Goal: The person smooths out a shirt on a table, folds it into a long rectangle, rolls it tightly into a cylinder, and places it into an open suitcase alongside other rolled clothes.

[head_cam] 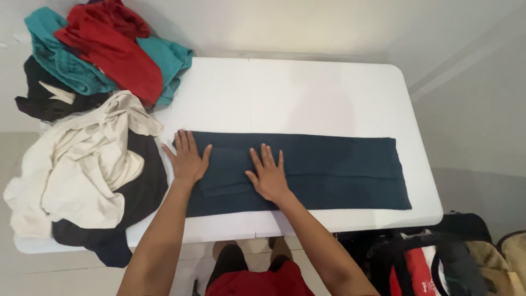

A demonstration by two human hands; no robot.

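Nearest the camera, the person's red shorts (257, 282) show at the bottom edge, with bags (438, 263) on the floor to the right. Both hands lie flat, fingers spread, gripping nothing: the left hand (188, 158) and right hand (268, 175) press apart on the left end of a dark navy cloth (329, 172) folded long across the near side of the white table (307, 93). A cream garment (87, 164) lies left; red (115, 49) and teal clothes (66, 60) are piled far left.

bare forearms, red shorts (257, 282)
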